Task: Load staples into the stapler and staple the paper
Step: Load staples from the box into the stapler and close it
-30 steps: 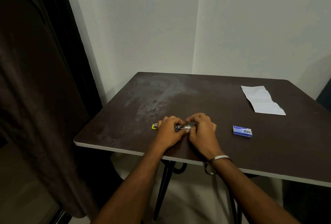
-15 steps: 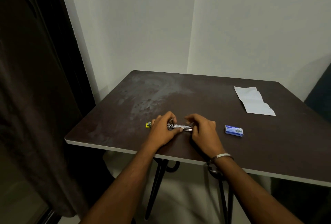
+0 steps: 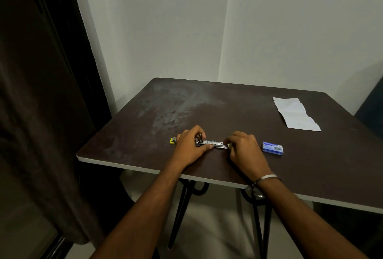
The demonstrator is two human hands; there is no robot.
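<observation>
Hands have drawn apart since the earlier frame, exposing the stapler (image 3: 212, 144) near the table (image 3: 238, 182) edge: left hand (image 3: 189, 147) clamps its hinge end, right hand (image 3: 245, 148) pinches the tip — steady both ends while loading. Beyond lie the staple box (image 3: 272, 148), then the paper (image 3: 295, 116).

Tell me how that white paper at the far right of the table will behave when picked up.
The paper looks thin and creased, so it would probably flop and bend if lifted by one edge. It seems light, likely sliding easily on the smooth table. Its wavy edge suggests it tears readily.
</observation>
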